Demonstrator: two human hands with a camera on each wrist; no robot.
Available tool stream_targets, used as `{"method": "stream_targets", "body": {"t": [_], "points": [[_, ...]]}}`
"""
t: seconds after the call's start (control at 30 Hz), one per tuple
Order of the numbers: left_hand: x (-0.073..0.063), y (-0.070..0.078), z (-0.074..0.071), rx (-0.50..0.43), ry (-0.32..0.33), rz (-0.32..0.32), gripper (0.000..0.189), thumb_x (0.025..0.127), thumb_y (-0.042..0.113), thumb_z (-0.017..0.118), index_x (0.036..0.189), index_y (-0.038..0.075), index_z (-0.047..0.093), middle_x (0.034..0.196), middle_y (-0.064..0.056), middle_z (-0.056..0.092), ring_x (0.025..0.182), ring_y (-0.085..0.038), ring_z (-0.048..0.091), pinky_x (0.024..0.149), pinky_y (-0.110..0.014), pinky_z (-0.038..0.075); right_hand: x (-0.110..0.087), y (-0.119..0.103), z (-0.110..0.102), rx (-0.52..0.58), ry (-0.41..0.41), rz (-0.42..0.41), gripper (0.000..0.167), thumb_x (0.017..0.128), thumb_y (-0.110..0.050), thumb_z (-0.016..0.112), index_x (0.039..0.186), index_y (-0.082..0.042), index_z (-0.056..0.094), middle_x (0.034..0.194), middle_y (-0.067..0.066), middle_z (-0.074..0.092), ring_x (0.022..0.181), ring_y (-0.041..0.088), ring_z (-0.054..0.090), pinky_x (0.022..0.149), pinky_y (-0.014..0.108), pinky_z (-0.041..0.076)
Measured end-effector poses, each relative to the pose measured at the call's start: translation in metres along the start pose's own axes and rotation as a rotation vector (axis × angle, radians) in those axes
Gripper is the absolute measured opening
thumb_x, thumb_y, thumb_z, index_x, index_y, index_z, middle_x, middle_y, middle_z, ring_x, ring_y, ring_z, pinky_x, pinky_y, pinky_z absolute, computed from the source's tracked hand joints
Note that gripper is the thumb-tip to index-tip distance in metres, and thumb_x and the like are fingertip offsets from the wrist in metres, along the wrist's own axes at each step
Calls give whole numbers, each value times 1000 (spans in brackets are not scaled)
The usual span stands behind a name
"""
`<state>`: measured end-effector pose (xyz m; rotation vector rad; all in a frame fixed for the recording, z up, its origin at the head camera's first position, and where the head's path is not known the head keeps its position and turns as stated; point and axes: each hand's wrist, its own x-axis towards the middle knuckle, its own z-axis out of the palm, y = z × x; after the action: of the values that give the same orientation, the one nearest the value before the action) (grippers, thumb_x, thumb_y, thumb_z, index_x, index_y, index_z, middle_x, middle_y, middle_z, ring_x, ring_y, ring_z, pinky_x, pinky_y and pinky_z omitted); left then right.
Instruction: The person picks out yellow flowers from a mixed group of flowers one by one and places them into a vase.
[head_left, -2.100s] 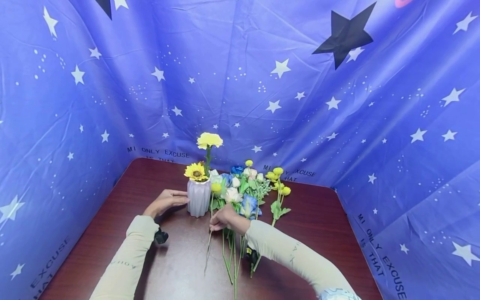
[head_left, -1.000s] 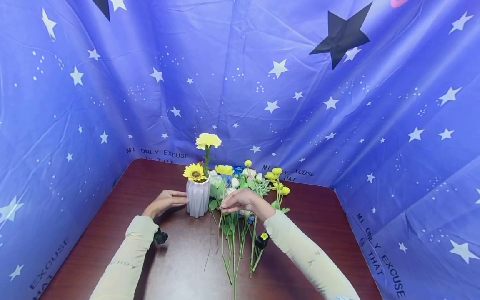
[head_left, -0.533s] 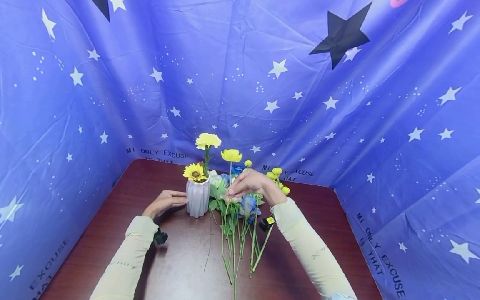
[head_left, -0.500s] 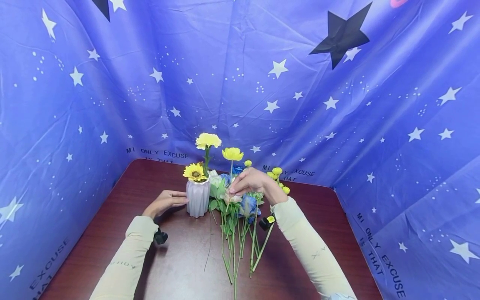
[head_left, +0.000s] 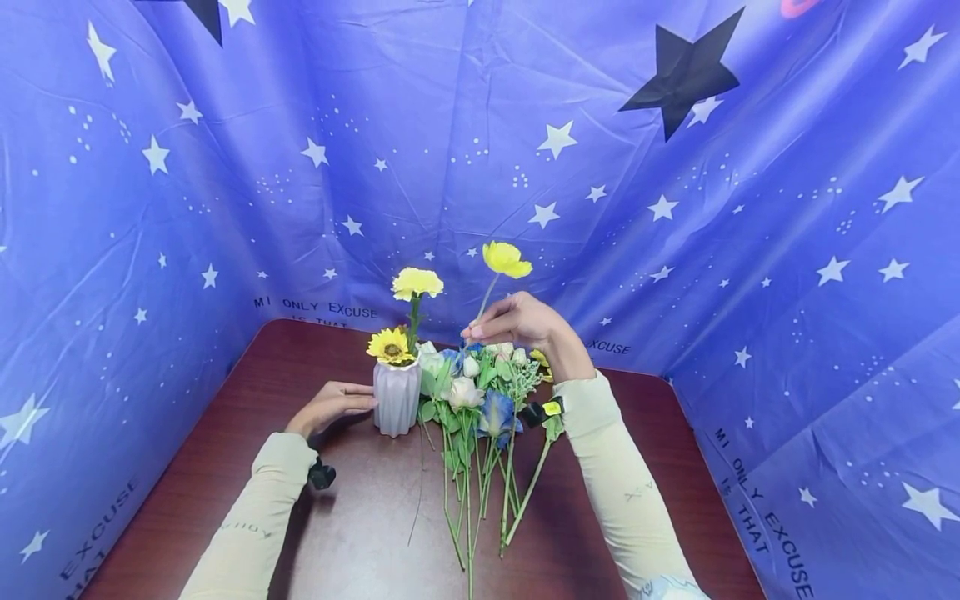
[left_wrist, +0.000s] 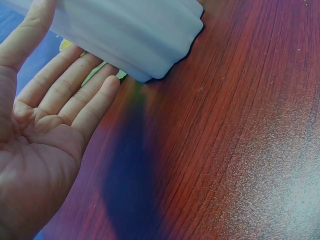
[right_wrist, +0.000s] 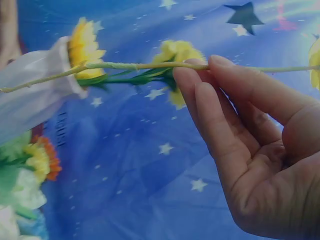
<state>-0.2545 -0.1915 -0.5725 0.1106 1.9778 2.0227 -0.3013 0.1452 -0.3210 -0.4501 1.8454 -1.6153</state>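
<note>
A pale lilac fluted vase (head_left: 397, 398) stands upright, holding a sunflower (head_left: 391, 345) and a taller pale-yellow carnation (head_left: 417, 283). My left hand (head_left: 335, 406) is at the vase's left side; in the left wrist view its fingers (left_wrist: 70, 90) lie straight, with their tips partly behind the vase wall. My right hand (head_left: 517, 322) pinches a long thin stem (right_wrist: 145, 65) between thumb and fingertips. On top of that stem is a yellow poppy-like flower (head_left: 507, 259), raised above the pile of flowers. In the right wrist view the stem's lower part crosses in front of the vase.
Right of the vase lies a pile of artificial flowers, among them a white rose (head_left: 463, 392) and a blue flower (head_left: 497, 414), their stems (head_left: 468, 517) pointing toward the front. The dark red wooden table (head_left: 360, 533) is enclosed by blue star-print cloth (head_left: 450, 192).
My right hand has lifted the yellow flower from low beside the vase, upward and to the right, over the pile. The left hand has stayed at the vase.
</note>
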Motion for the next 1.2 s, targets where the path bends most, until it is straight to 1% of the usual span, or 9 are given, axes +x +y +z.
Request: {"method": "stream_targets", "body": {"t": [0.13, 0.37, 0.47, 0.63, 0.83, 1.0, 1.1, 1.2], "points": [[0, 0, 1, -4, -2, 2, 54, 94, 4, 70, 137, -22, 49, 128, -28, 67, 98, -7, 72, 104, -43, 55, -1, -13, 0, 38, 15, -64, 31, 94, 16, 59, 82, -5, 78, 94, 12, 79, 90, 23, 77, 96, 37, 59], [0, -1, 0, -21, -20, 23, 55, 95, 3, 69, 137, -24, 46, 124, -24, 70, 97, -6, 72, 105, -43, 54, 1, -28, 5, 44, 79, -80, 29, 93, 14, 62, 79, -7, 77, 94, 12, 79, 92, 23, 77, 93, 35, 61], [-1, -1, 0, -13, -18, 24, 54, 95, 3, 69, 137, -23, 47, 126, -26, 69, 98, -6, 72, 105, -45, 54, 1, -32, 8, 52, 93, -98, 29, 93, 14, 62, 79, -6, 77, 94, 12, 79, 95, 22, 76, 95, 36, 60], [-1, -1, -1, -8, -16, 17, 54, 95, 3, 68, 137, -23, 47, 131, -31, 64, 99, -6, 71, 104, -42, 55, 4, -36, 10, 45, 95, -126, 28, 92, 14, 63, 80, -6, 77, 96, 12, 79, 99, 23, 76, 100, 40, 57], [0, -2, -1, -15, -13, 9, 55, 95, 4, 69, 138, -23, 46, 133, -34, 61, 100, -7, 71, 103, -40, 56, 10, -34, 15, -15, 81, -138, 26, 92, 12, 66, 81, -9, 78, 96, 11, 79, 96, 22, 76, 99, 40, 59], [-1, -1, -1, -11, -14, 11, 55, 95, 5, 69, 138, -22, 47, 134, -33, 61, 100, -7, 71, 104, -40, 55, 15, -32, 21, -53, 101, -123, 18, 90, 11, 68, 86, -5, 77, 100, 16, 79, 93, 24, 77, 94, 39, 61], [-1, -2, -1, -15, -11, 11, 55, 95, 4, 69, 138, -22, 47, 132, -31, 63, 99, -6, 71, 103, -40, 56, 18, -31, 26, -76, 110, -111, 12, 89, 10, 70, 94, 1, 76, 104, 19, 78, 93, 25, 77, 95, 39, 61], [-1, -2, -1, -20, -6, 12, 54, 95, 3, 68, 138, -23, 47, 130, -29, 65, 98, -6, 71, 103, -40, 56, 20, -30, 32, -81, 111, -103, 15, 89, 10, 70, 104, 9, 73, 107, 22, 76, 95, 26, 77, 96, 40, 61]]}}
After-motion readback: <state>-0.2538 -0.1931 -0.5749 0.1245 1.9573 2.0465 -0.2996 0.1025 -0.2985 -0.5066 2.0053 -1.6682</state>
